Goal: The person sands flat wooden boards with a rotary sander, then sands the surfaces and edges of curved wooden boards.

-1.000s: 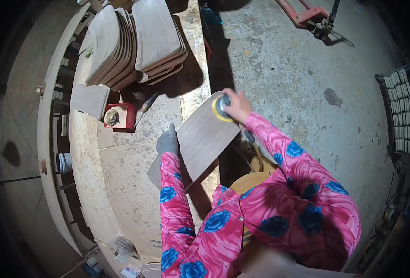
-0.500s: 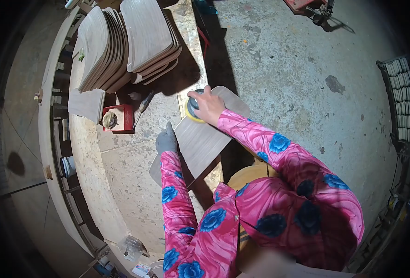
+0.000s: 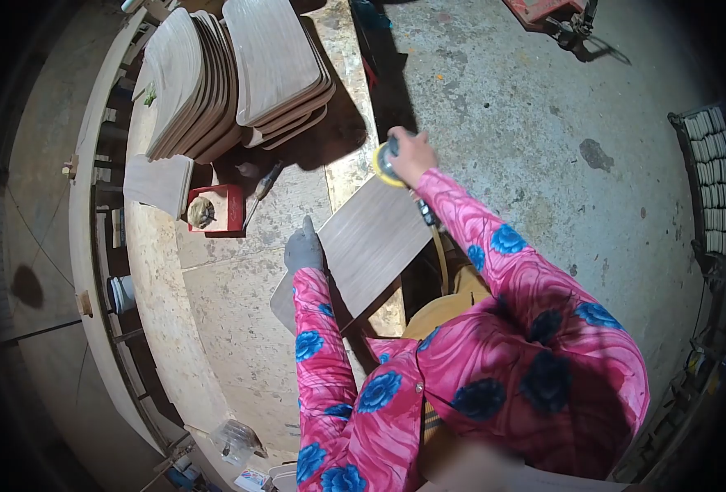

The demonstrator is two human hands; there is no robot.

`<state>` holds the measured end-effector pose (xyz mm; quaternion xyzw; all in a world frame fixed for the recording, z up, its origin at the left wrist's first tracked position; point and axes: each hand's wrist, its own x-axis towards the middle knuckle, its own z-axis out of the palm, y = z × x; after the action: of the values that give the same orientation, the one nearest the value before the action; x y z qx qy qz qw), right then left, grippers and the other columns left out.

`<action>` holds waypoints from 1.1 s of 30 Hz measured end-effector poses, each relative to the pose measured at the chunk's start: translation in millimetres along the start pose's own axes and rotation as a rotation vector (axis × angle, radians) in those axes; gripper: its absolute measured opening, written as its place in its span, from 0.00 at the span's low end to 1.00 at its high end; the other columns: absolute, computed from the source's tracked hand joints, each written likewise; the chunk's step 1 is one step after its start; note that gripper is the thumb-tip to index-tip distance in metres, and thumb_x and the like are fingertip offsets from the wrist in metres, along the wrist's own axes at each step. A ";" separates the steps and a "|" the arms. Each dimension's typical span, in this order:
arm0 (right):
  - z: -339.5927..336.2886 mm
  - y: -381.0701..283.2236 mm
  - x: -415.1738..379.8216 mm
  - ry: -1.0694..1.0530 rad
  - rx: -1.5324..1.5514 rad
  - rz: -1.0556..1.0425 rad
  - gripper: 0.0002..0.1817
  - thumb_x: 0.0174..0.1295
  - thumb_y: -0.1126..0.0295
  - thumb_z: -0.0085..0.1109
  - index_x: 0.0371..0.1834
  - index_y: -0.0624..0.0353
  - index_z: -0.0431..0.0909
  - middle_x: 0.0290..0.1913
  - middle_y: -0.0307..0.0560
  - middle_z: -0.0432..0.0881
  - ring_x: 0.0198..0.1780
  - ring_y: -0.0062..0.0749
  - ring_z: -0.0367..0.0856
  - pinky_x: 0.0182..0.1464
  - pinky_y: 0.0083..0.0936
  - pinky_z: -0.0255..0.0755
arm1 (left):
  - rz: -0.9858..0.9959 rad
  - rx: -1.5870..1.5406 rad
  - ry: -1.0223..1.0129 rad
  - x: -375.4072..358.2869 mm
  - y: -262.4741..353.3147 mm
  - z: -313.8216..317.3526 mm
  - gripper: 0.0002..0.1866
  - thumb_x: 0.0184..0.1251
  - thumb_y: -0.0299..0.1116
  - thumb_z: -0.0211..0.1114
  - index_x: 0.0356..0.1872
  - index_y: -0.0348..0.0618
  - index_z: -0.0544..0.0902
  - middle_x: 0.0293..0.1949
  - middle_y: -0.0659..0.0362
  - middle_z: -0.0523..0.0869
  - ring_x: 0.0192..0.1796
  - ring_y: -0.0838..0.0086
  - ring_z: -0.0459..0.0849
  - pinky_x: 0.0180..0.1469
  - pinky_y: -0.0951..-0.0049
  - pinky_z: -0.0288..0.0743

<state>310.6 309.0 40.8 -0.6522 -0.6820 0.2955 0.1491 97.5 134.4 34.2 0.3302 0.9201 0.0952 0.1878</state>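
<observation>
My right hand [image 3: 413, 156] is closed around a round sander [image 3: 387, 164] with a dark body and a yellow rim. The sander is at the right far end of a flat wooden board [image 3: 371, 238] with rounded corners. My sleeve and the sander partly cover that end. A connector [image 3: 426, 213] and a hose hang below my right wrist. My left hand [image 3: 304, 249], in a grey glove, holds the board's left long edge. One finger points away along the edge; the others are hard to make out.
Two stacks of curved wooden boards [image 3: 277, 61] stand at the back of the worktable [image 3: 240, 328]. A red tray [image 3: 230, 209] holding a bundled item, and a thin tool [image 3: 263, 190], lie left of my hands. Concrete floor [image 3: 527, 139] stretches to the right. A plastic container [image 3: 236, 441] sits near front left.
My right hand has moved the sander right and away, from the board's upper part to its far end. My left hand stays at the board's left edge. The view has shifted slightly.
</observation>
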 end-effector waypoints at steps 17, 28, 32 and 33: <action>6.2 17.3 9.8 0.042 0.024 0.083 0.23 0.51 0.61 0.62 0.53 0.35 0.73 0.49 0.61 0.70 0.44 0.60 0.80 0.48 0.45 0.75 | 0.053 0.006 0.042 1.4 5.0 -3.1 0.37 0.69 0.61 0.38 0.29 0.37 0.85 0.32 0.42 0.84 0.38 0.49 0.82 0.43 0.52 0.71; 2.6 -14.2 -44.3 -0.045 0.010 -0.249 0.24 0.52 0.59 0.63 0.55 0.36 0.72 0.45 0.60 0.70 0.39 0.60 0.80 0.45 0.45 0.77 | 0.028 0.048 -0.021 5.7 7.8 -5.2 0.37 0.70 0.60 0.36 0.33 0.38 0.86 0.36 0.44 0.85 0.41 0.51 0.83 0.46 0.53 0.72; -0.1 45.3 21.4 0.024 0.031 0.111 0.26 0.49 0.59 0.64 0.54 0.33 0.71 0.50 0.61 0.71 0.45 0.60 0.80 0.49 0.44 0.76 | 0.023 0.050 -0.008 10.5 7.2 -4.3 0.37 0.70 0.60 0.36 0.33 0.38 0.86 0.36 0.43 0.85 0.41 0.51 0.83 0.46 0.54 0.72; -0.5 57.8 30.6 0.035 0.030 0.174 0.26 0.48 0.59 0.65 0.55 0.33 0.71 0.51 0.62 0.71 0.46 0.60 0.80 0.50 0.44 0.75 | 0.025 0.059 0.000 9.6 6.8 -3.8 0.37 0.70 0.61 0.36 0.33 0.38 0.86 0.36 0.43 0.85 0.41 0.51 0.83 0.45 0.54 0.72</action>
<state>354.0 337.6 1.1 -0.7116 -0.6158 0.3058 0.1444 93.0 145.6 36.9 0.3472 0.9183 0.0704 0.1766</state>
